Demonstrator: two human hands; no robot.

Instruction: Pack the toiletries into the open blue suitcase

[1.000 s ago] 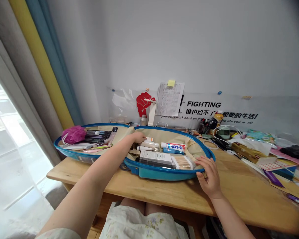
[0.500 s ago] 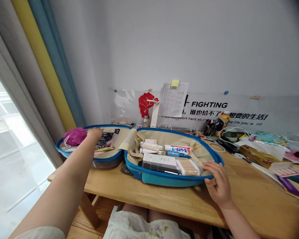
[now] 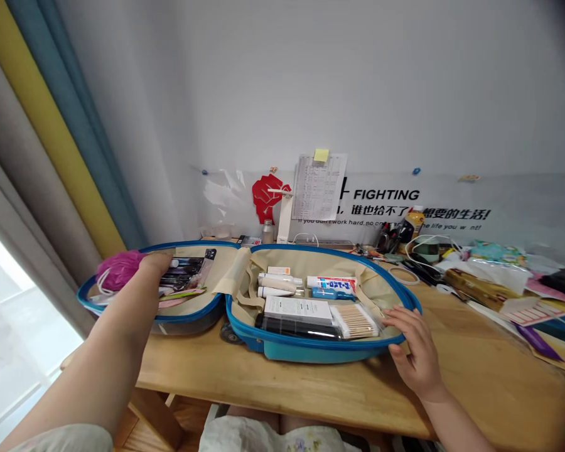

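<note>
An open blue suitcase [image 3: 306, 355] with beige lining lies on the wooden table. My left hand [image 3: 156, 263] reaches into its left half, between a purple mesh bath puff [image 3: 118, 271] and a pack of dark makeup brushes [image 3: 188, 273]. The fingers there are mostly hidden, and I cannot tell what they touch. My right hand [image 3: 417, 355] rests at the right end of the rim, fingers stretched over the edge and thumb apart outside. Near it in the right half lie cotton swabs [image 3: 356, 321], a white box [image 3: 297, 309], a toothpaste tube [image 3: 330, 284], a blue bottle [image 3: 329, 294] and white tubes [image 3: 277, 284].
Behind the suitcase stand a small bottle [image 3: 267, 232] and a white lamp-like stand [image 3: 285, 216]. Pens, a yellow-labelled bottle [image 3: 414, 223], a tape ring [image 3: 403, 275], cables and packets crowd the table's right side. Curtains [image 3: 51, 125] hang at the left.
The view has turned slightly, shifting the scene left. My left hand stays in the left half, now a little lower between the bath puff and the brushes. My right hand stays on the rim.
</note>
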